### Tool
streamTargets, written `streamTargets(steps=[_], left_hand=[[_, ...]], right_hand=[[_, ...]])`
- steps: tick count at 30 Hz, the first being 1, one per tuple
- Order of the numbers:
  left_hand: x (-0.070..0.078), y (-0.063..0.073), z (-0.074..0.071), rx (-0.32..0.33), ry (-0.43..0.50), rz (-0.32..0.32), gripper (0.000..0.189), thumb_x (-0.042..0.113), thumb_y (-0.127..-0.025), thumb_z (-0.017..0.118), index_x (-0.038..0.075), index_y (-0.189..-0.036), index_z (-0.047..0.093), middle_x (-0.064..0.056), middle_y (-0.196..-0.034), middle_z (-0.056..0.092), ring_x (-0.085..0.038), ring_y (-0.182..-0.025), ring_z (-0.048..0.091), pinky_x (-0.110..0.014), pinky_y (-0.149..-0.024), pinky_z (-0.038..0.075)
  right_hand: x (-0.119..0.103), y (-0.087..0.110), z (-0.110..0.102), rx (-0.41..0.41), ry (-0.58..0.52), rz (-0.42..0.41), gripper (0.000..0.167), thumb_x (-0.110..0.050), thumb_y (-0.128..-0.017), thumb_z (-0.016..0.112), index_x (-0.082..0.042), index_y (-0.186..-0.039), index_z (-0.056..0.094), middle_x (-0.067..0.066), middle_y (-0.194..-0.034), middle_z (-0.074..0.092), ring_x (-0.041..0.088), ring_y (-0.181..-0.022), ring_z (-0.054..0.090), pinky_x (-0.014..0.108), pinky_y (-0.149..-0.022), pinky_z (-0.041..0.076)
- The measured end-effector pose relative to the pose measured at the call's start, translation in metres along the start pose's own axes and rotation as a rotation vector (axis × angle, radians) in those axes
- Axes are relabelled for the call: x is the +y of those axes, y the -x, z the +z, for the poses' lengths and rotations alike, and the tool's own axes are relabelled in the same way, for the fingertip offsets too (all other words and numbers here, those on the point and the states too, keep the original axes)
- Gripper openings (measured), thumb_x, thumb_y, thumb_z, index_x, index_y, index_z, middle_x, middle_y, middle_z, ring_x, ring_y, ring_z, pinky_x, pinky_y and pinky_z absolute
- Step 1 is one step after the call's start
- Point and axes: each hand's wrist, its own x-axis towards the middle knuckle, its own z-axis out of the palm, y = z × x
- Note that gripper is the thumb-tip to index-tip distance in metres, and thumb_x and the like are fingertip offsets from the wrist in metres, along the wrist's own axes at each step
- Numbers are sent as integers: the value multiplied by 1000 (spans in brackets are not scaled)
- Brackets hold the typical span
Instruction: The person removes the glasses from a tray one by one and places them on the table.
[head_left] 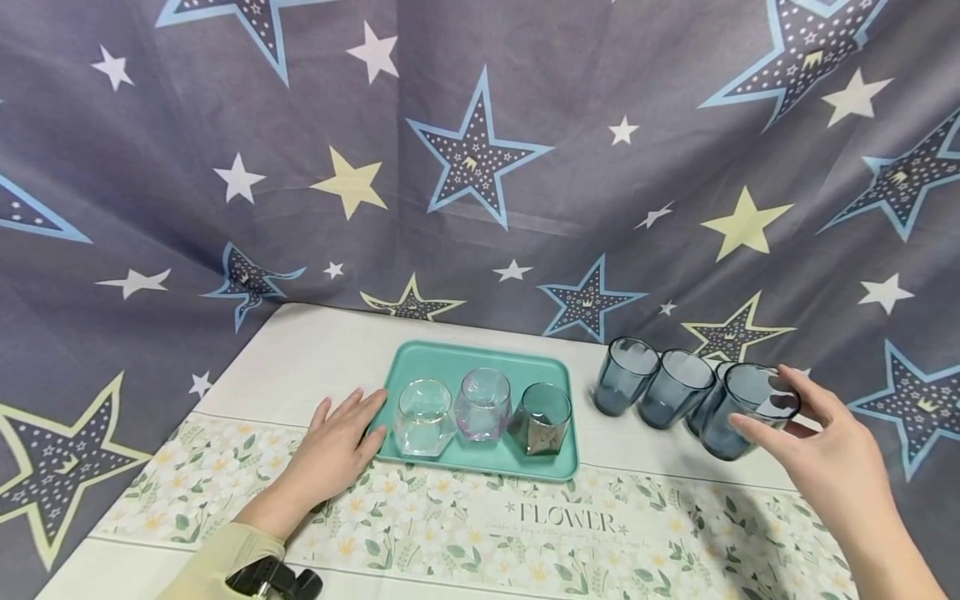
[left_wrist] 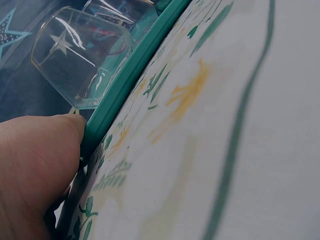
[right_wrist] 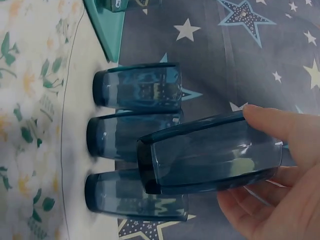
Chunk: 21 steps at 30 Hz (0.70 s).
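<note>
My right hand (head_left: pixel 843 446) grips a blue drinking glass (right_wrist: pixel 210 155) near its rim, with the thumb on one side and the fingers on the other. In the right wrist view this glass is lifted off the table and slightly tilted, overlapping a standing blue glass (right_wrist: pixel 135 195). Two more blue glasses (head_left: pixel 628 375) stand beside that one in a row. My left hand (head_left: pixel 337 446) rests at the left edge of a teal tray (head_left: pixel 480 350), fingers extended and fingertips at its rim. On the tray stand a clear glass (head_left: pixel 423 421), a pinkish glass (head_left: pixel 482 408) and a dark grey faceted glass (head_left: pixel 543 421).
A white tablecloth (head_left: pixel 322 350) with a printed floral band (head_left: pixel 450 525) covers the table. Behind it hangs a grey curtain (head_left: pixel 570 67) patterned with stars, meeting the table's back edge close behind the blue glasses.
</note>
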Motion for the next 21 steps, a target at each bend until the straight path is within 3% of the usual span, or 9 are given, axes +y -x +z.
streamTargets(steps=[2,5,9,21], left_hand=[[0,0,0,-1,2,-1,57,25,-115,61,3,-166,49,-18,-165,53,-47,-158,39,-73,-129,11],[0,0,1,-1,4,0,57,25,-115,61,3,-166,48,-18,-165,53,-47,-158,39,-73,-129,11],[-1,0,1,0,8,1,57,25,-115,61,3,-166,48,-19,-165,53,-47,-158,39,-73,-129,11],[-2,-1,1,6,16,1,58,26,-115,61,3,-166,48,-19,-166,53,-48,-158,38,-73,-128,11]], right_hand=[[4,-1,0,6,10,9,104,-55,-95,87,-19,-176,33,29,-159,53,61,-130,60,25,-68,52],[10,-2,-1,20,20,32,105,-55,-95,87,-17,-176,32,31,-158,52,61,-131,59,41,-76,60],[14,-5,-1,33,15,58,105,-54,-97,85,-16,-177,28,32,-157,51,62,-133,57,66,-90,56],[29,-13,-5,27,32,101,108,-56,-97,83,-16,-178,24,36,-164,44,65,-137,53,73,-97,51]])
